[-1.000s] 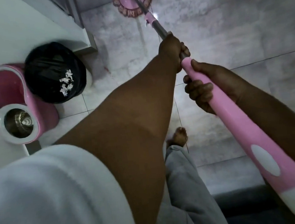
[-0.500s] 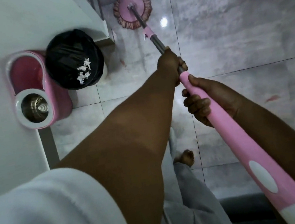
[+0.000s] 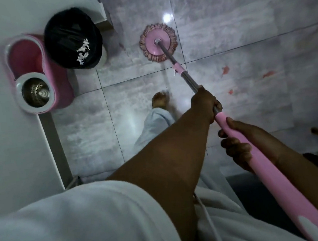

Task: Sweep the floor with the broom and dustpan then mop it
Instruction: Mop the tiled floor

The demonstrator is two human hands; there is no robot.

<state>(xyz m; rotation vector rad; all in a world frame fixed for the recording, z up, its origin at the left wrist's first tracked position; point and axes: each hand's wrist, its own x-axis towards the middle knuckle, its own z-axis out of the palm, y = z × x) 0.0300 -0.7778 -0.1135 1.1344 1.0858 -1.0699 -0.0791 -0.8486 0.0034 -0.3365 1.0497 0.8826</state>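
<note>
Nearest me, my right hand was wrapped around the pink grip of the mop. Just beyond it, my left hand was clenched on the metal shaft. Farther out, the round mop head lay flat on the tiled floor. Far left stood the pink spin bucket, beside a black-lined bin.

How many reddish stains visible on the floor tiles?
3 clear ones, all right of the mop handle: the farthest stain, the rightmost stain, and the nearest stain. A fainter smear may sit beside the trash bin; arms could hide more.
</note>
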